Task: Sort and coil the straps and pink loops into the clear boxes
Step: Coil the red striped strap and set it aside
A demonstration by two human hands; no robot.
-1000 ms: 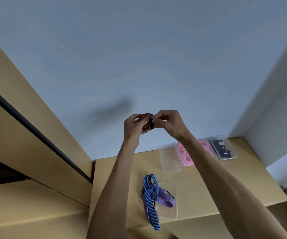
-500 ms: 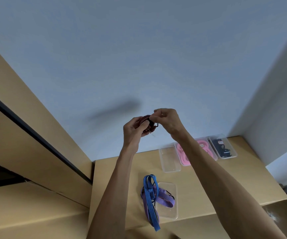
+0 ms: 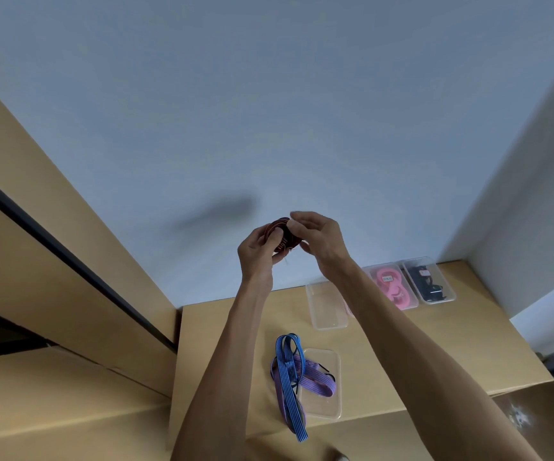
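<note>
While both bare arms reach up and forward, the left hand (image 3: 258, 249) holds a tightly coiled dark red striped strap (image 3: 281, 235) raised in front of a pale blue-grey wall (image 3: 269, 111), well above the bench; its grip is closed around the coil, thumb pressed on the near face. The right hand (image 3: 322, 241) meets the coil from the other side, fingertips pinching its upper edge, the remaining fingers loosely spread.

Below the hands lies a light wooden bench (image 3: 452, 354). At its far edge, against the wall, three clear plastic boxes sit in a row: the left clear box (image 3: 325, 314) looks bare, the middle clear box (image 3: 412, 302) holds pink loops (image 3: 392, 287), and the right clear box (image 3: 450, 296) holds something black, too small to identify.

Nearer the person, a fourth clear plastic box (image 3: 328, 404) sits on the bench. Draped across its left side are a blue striped strap (image 3: 288, 377) and a purple striped strap (image 3: 315, 384), tangled together, the blue one trailing past the bench's front edge.
</note>
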